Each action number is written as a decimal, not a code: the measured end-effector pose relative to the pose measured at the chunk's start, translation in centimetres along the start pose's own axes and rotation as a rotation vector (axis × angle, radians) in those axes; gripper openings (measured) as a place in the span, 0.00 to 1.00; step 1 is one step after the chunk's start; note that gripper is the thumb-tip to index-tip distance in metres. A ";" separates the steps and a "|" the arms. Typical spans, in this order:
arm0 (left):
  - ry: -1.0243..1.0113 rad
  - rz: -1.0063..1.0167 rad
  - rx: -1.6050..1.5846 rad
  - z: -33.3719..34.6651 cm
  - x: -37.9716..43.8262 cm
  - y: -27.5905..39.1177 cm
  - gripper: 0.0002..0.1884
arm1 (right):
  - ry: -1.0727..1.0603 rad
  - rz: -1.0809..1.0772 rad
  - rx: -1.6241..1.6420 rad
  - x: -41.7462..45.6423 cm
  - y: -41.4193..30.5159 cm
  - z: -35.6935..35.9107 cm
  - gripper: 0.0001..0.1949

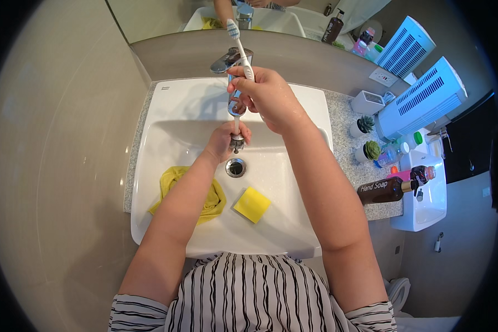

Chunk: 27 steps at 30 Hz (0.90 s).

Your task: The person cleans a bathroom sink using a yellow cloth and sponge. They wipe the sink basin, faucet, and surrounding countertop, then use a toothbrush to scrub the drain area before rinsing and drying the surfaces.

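Note:
My right hand (pixel 269 93) grips a white toothbrush (pixel 242 52) by its handle, the bristle head pointing up. That hand is beside the chrome faucet (pixel 237 106) and covers part of it; whether it touches the lever (pixel 224 64) I cannot tell. Water runs from the spout onto a small metal drain stopper (pixel 237 144), held in the fingers of my left hand (pixel 223 141). Just below it is the open drain hole (pixel 235 168) of the white washbasin (pixel 166 137). A yellow cloth (pixel 211 203) lies in the basin, partly under my left forearm, with a yellow sponge (pixel 252 204) to its right.
On the granite counter (pixel 342 120) at right stand a brown hand soap bottle (pixel 379 191), two small potted succulents (pixel 369 150), several plastic bottles (pixel 392 154), a white box (pixel 367 102) and a tall white vented appliance (pixel 423 99). A mirror (pixel 166 16) spans the back wall; a tiled wall (pixel 66 145) borders the left.

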State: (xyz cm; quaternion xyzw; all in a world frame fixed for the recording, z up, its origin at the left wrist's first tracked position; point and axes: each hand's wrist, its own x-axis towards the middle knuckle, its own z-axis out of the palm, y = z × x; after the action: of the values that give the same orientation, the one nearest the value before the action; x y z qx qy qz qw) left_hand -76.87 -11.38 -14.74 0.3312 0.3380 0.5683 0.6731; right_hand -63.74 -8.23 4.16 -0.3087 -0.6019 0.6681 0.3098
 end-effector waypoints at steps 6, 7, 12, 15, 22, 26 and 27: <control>0.105 -0.016 0.176 1.2 -0.1 0.6 0.07 | -0.165 0.107 -0.431 -2.0 0.6 -2.1 0.16; 0.125 -0.031 0.254 1.5 -0.1 0.8 0.07 | -0.170 0.016 -0.571 -2.5 1.3 -2.9 0.15; 0.123 -0.138 0.229 1.5 -1.7 2.3 0.12 | -0.292 0.160 -0.771 -5.2 5.4 -6.1 0.15; 0.086 -0.226 -0.052 1.5 -3.4 3.5 0.14 | -0.174 0.174 -0.864 -4.9 9.8 -7.3 0.18; 0.249 -0.319 -0.102 -2.6 -5.1 2.3 0.15 | -0.056 0.327 -0.827 -0.6 11.6 -1.6 0.20; 0.332 -0.381 -0.235 -3.5 -5.3 1.9 0.16 | -0.058 0.303 -0.784 1.8 12.9 -1.0 0.15; 0.323 -0.377 -0.241 -3.4 -5.5 1.8 0.16 | -0.091 0.253 -0.761 2.2 13.5 -1.0 0.14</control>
State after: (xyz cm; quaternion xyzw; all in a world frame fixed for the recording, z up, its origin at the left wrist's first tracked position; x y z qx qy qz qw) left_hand -81.38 -16.39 -14.72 0.0852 0.4266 0.5147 0.7388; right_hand -64.84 -7.04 -9.46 -0.4432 -0.7765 0.4435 0.0619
